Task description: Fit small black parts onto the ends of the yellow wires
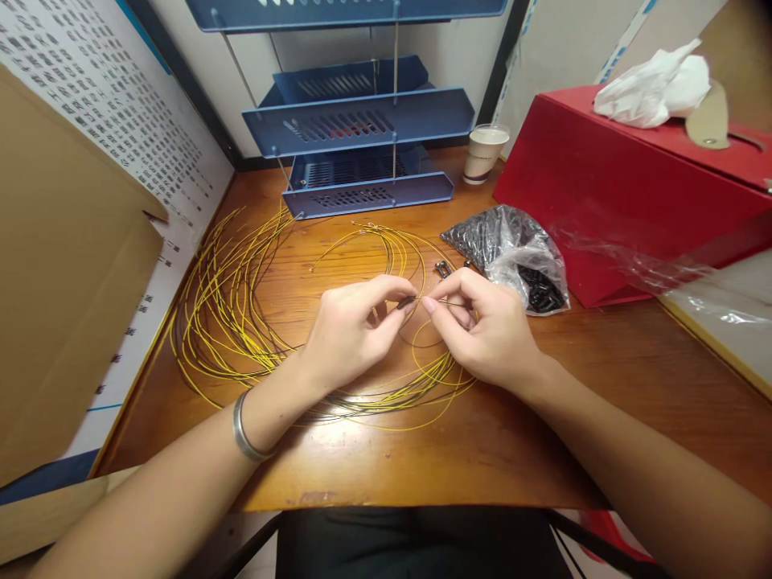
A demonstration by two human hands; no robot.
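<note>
Between the thumb and forefinger of my left hand is a small black piece, whose exact kind I cannot make out. My right hand pinches a thin wire close beside it, and the fingertips of both hands nearly meet. Beneath and around the hands, yellow and black wires lie in a large loose coil on the wooden table. A few small black parts sit just beyond my right hand. Past them rests a clear plastic bag full of small black pieces.
A blue tiered tray rack stands at the back, with a paper cup beside it. On the right is a red box with crumpled white tissue on top. Cardboard and a printed board border the left side.
</note>
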